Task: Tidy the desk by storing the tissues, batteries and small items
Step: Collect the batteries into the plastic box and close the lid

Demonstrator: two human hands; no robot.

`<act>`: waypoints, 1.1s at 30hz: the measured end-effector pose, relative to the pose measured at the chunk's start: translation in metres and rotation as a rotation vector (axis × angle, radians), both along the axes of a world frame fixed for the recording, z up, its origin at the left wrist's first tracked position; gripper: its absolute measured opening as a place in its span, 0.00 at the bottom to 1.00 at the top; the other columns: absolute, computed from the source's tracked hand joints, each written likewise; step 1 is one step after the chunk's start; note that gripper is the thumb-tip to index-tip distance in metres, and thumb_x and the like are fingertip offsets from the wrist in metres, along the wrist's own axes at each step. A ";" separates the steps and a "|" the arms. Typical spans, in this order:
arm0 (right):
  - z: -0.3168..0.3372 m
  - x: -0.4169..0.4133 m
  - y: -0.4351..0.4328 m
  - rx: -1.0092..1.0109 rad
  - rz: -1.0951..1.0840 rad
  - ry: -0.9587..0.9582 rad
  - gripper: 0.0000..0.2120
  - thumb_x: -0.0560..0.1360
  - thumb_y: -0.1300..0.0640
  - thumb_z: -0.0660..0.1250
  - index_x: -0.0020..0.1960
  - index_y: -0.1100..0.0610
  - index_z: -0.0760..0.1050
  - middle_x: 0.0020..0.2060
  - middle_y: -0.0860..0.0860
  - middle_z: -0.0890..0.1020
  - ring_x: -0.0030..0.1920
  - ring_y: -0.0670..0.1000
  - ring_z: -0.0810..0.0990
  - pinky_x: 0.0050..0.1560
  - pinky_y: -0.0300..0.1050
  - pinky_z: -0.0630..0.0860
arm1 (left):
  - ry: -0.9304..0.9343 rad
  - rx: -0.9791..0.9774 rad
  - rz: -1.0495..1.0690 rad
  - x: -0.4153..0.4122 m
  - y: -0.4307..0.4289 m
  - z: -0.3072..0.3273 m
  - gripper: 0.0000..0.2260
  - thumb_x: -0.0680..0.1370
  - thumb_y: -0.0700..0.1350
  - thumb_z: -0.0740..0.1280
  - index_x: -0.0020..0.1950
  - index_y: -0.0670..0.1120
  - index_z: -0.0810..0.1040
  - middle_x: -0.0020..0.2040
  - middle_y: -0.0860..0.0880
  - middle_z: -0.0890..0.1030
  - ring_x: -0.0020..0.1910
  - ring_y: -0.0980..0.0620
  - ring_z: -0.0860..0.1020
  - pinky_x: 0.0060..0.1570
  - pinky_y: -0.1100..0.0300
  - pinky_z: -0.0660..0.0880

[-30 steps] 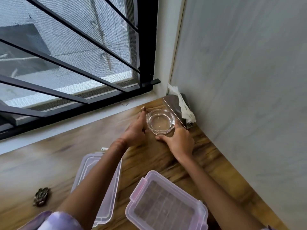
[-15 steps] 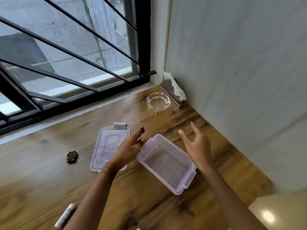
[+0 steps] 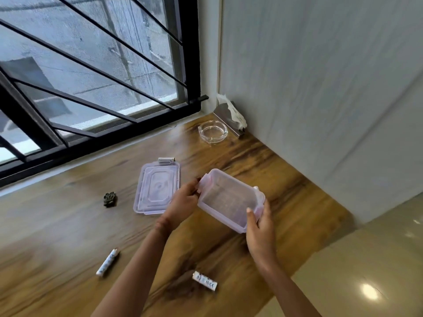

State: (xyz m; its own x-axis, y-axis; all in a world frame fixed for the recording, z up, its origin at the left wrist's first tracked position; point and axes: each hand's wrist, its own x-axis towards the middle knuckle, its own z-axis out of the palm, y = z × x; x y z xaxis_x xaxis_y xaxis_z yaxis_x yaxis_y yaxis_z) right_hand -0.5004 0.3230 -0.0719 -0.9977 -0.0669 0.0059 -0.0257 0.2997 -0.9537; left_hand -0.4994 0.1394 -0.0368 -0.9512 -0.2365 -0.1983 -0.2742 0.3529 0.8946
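A clear plastic storage box [image 3: 225,200] with pinkish clips sits empty on the wooden desk [image 3: 68,225]. My left hand [image 3: 183,202] grips its left end and my right hand [image 3: 261,223] grips its near right corner. Its lid [image 3: 156,187] lies flat to the left. One white battery [image 3: 166,159] rests just behind the lid, another [image 3: 107,262] lies at the near left, and a third [image 3: 204,280] lies between my forearms. A small dark flower-shaped item [image 3: 110,199] sits left of the lid. The metal tissue holder [image 3: 230,117] with white tissue stands in the far corner.
A glass ashtray [image 3: 212,132] stands beside the tissue holder. The window with black bars [image 3: 91,88] runs along the desk's far edge and a grey wall [image 3: 320,88] bounds its right side. The desk's near right edge drops to a shiny tiled floor [image 3: 366,271].
My hands left the glass ashtray in the corner, drew back toward me and closed on the two ends of the storage box. The view pulled back, showing more batteries.
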 end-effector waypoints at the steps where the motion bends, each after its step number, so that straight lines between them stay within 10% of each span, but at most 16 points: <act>1: -0.001 0.001 -0.001 -0.021 -0.008 -0.010 0.25 0.79 0.54 0.57 0.74 0.48 0.54 0.67 0.50 0.68 0.67 0.48 0.69 0.60 0.45 0.76 | 0.010 0.007 0.004 0.003 0.003 0.004 0.19 0.79 0.35 0.56 0.69 0.49 0.68 0.58 0.55 0.74 0.58 0.56 0.72 0.52 0.66 0.68; 12: 0.042 0.025 -0.040 -0.115 0.171 -0.051 0.21 0.81 0.61 0.52 0.73 0.54 0.55 0.58 0.45 0.67 0.56 0.42 0.68 0.42 0.25 0.68 | 0.130 0.017 0.312 0.097 -0.020 0.021 0.20 0.80 0.38 0.57 0.73 0.45 0.64 0.70 0.50 0.69 0.68 0.52 0.68 0.70 0.52 0.64; 18: 0.045 0.069 -0.099 -0.009 0.365 -0.043 0.23 0.80 0.60 0.53 0.74 0.57 0.54 0.68 0.54 0.68 0.64 0.53 0.71 0.57 0.42 0.70 | 0.179 -0.003 0.542 0.188 -0.049 0.018 0.16 0.81 0.39 0.57 0.67 0.53 0.71 0.46 0.59 0.80 0.39 0.69 0.77 0.38 0.73 0.72; 22: 0.045 0.106 -0.130 -0.015 0.506 -0.065 0.17 0.79 0.64 0.53 0.67 0.62 0.57 0.66 0.60 0.69 0.63 0.58 0.70 0.52 0.41 0.68 | 0.156 -0.058 0.704 0.248 -0.058 0.015 0.19 0.80 0.36 0.57 0.64 0.56 0.71 0.48 0.68 0.79 0.51 0.67 0.76 0.52 0.69 0.70; 27: 0.035 0.152 -0.138 0.060 0.619 -0.105 0.13 0.79 0.65 0.52 0.63 0.63 0.59 0.64 0.59 0.71 0.58 0.60 0.73 0.40 0.40 0.64 | 0.133 0.004 0.832 0.306 -0.047 0.004 0.17 0.79 0.35 0.58 0.68 0.44 0.70 0.61 0.51 0.76 0.61 0.53 0.73 0.57 0.62 0.67; 33: 0.022 0.180 -0.124 0.055 0.649 -0.102 0.12 0.79 0.65 0.52 0.62 0.63 0.61 0.54 0.54 0.71 0.44 0.48 0.70 0.32 0.32 0.65 | 0.105 0.040 0.842 0.337 -0.018 -0.006 0.18 0.79 0.34 0.57 0.70 0.38 0.65 0.60 0.54 0.69 0.63 0.59 0.64 0.52 0.80 0.62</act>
